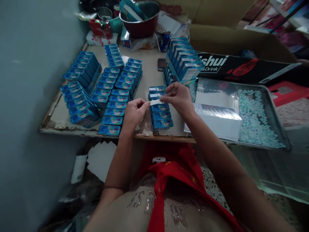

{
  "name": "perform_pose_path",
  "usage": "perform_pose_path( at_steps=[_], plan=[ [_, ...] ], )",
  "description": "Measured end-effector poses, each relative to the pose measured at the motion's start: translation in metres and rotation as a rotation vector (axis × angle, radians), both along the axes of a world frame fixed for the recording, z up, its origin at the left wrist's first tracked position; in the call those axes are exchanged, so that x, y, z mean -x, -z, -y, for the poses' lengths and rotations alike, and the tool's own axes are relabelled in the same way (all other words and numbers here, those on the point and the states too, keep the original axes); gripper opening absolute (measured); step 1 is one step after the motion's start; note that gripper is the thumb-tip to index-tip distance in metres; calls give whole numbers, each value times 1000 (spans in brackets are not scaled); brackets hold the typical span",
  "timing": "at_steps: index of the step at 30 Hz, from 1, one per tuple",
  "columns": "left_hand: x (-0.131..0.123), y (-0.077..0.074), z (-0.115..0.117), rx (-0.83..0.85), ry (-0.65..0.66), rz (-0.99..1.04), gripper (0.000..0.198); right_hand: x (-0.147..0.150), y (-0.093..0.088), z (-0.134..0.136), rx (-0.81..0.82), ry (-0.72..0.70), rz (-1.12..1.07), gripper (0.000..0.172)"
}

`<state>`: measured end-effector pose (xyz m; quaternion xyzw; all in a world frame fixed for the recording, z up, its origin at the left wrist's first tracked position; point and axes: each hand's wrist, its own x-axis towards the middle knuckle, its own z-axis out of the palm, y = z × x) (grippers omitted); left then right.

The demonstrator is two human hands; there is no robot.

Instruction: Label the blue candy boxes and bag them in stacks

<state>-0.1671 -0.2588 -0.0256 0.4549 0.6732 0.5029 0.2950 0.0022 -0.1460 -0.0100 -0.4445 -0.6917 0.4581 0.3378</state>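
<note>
My left hand (pixel 133 112) and my right hand (pixel 178 96) pinch the two ends of a small white strip (pixel 155 102), stretched between them just above the table. Under the strip lies a short row of flat blue boxes (pixel 161 116), stacked near the table's front edge. More blue boxes (pixel 113 96) lie in rows to the left of my left hand. A taller stack of blue boxes (pixel 183 62) stands behind my right hand.
A metal tray (pixel 277 119) of small pale-blue pieces sits at the right, with white sheets (pixel 217 112) in clear wrap on it. A red-sided bowl (pixel 141 19), a can (pixel 165 41) and clutter stand at the back. A dark carton (pixel 241 69) lies behind the tray. A wall closes the left side.
</note>
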Motion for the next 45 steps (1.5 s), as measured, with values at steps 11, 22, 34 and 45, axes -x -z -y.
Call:
perform_pose_path(
  at_steps=[11, 22, 34, 45],
  plan=[
    [7, 28, -2, 142, 32, 1, 30, 3, 25, 18, -23, -2, 149, 29],
    [-15, 79, -15, 308, -2, 616, 60, -13, 46, -10, 128, 0, 166, 44],
    [-60, -36, -36, 103, 28, -599, 12, -148, 28, -43, -154, 92, 368, 23],
    [-177, 3, -215, 386, 866, -1023, 43, -224, 99, -26, -326, 341, 557, 36]
  ],
)
